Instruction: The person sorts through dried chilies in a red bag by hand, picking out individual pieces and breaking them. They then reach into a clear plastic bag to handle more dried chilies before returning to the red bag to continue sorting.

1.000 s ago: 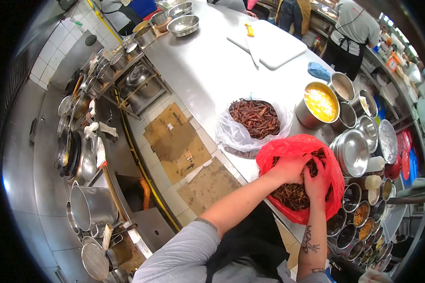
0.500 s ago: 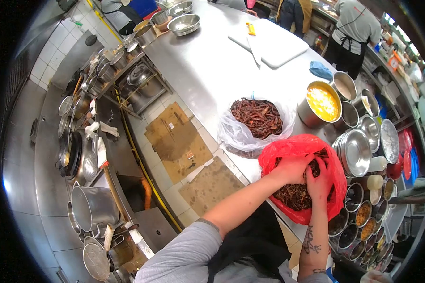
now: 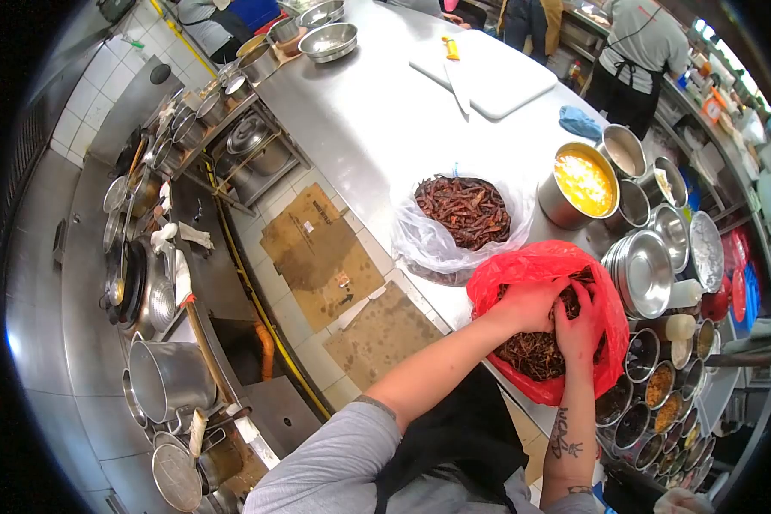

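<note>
A red plastic bag (image 3: 610,364) stands with its mouth spread wide at the table's near edge. Inside is a heap of dark brown, stringy dried pieces (image 3: 535,355), perhaps dried chillies or their stems. Both my hands are down in the bag. My left hand (image 3: 529,306) is curled, its fingertips reaching into the heap. Close beside it, my right hand (image 3: 579,330) has bent fingers, partly buried. What the fingers grip is hidden among the pieces. Just beyond, a clear plastic bag (image 3: 411,240) holds dark red dried chillies (image 3: 463,212).
A pot of yellow liquid (image 3: 584,184) and stacked steel bowls (image 3: 644,274) stand right of the bags. Farther back lie a white cutting board (image 3: 510,77), a yellow-handled knife (image 3: 456,77) and a blue cloth (image 3: 580,122). Several seasoning containers (image 3: 660,385) line the right. A co-worker (image 3: 647,43) stands beyond.
My hands stay in the red bag, with only slight finger movement. The whole view has shifted very slightly.
</note>
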`<act>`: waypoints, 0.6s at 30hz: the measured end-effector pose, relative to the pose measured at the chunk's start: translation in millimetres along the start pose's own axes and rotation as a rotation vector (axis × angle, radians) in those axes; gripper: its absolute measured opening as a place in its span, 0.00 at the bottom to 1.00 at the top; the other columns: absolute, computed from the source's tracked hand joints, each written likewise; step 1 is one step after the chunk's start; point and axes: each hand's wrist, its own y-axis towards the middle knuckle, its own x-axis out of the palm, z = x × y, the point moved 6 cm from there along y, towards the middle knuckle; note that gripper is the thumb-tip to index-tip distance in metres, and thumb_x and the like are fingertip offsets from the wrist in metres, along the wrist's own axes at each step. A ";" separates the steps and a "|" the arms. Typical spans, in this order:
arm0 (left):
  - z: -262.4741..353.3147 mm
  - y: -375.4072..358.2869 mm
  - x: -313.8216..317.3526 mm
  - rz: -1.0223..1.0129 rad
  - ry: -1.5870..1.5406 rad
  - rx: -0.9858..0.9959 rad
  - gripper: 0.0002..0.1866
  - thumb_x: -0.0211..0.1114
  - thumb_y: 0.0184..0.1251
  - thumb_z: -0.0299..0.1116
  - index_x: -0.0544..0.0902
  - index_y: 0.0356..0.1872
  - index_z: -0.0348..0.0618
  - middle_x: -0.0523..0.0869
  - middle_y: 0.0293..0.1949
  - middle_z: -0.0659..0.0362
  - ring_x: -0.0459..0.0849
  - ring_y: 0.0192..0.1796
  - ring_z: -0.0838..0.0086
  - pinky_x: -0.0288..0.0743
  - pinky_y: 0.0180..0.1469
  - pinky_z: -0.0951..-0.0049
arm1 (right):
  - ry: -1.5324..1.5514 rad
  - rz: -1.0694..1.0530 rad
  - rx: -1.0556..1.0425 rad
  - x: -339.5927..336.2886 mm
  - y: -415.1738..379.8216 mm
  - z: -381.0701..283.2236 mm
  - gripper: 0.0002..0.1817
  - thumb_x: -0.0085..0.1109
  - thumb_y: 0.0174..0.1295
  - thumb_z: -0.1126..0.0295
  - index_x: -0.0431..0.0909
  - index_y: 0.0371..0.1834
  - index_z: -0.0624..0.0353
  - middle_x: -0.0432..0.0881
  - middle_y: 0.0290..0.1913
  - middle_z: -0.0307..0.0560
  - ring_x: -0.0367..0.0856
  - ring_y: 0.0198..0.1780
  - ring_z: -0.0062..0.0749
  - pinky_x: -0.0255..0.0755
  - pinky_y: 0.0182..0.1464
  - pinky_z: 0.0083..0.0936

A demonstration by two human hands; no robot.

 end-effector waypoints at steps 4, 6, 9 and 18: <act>1.7 -1.7 -1.6 0.060 0.026 0.043 0.36 0.73 0.46 0.35 0.71 0.61 0.43 0.84 0.49 0.43 0.82 0.55 0.45 0.77 0.56 0.49 | -0.001 0.018 -0.029 0.1 -0.5 0.1 0.27 0.65 0.62 0.64 0.74 0.65 0.59 0.77 0.63 0.61 0.74 0.67 0.53 0.66 0.69 0.40; -0.7 -0.4 0.4 0.042 0.013 0.024 0.36 0.73 0.46 0.35 0.72 0.61 0.42 0.84 0.49 0.43 0.82 0.55 0.45 0.77 0.56 0.49 | 0.016 0.006 -0.019 -0.2 -0.1 -1.4 0.27 0.65 0.62 0.64 0.75 0.64 0.59 0.77 0.63 0.61 0.74 0.67 0.53 0.66 0.69 0.40; -5.2 1.3 5.4 0.034 -0.030 0.014 0.36 0.74 0.45 0.35 0.72 0.60 0.42 0.84 0.50 0.43 0.82 0.55 0.45 0.77 0.56 0.49 | 0.014 0.009 -0.032 -0.8 1.2 -2.2 0.27 0.65 0.62 0.64 0.75 0.64 0.60 0.77 0.63 0.61 0.74 0.67 0.54 0.66 0.69 0.40; -3.9 0.2 3.2 -0.037 -0.027 -0.036 0.39 0.75 0.45 0.35 0.70 0.63 0.44 0.84 0.51 0.45 0.82 0.56 0.47 0.77 0.56 0.50 | 0.112 0.072 -0.068 2.5 1.5 3.4 0.25 0.68 0.56 0.66 0.78 0.59 0.59 0.76 0.59 0.60 0.73 0.64 0.55 0.66 0.67 0.42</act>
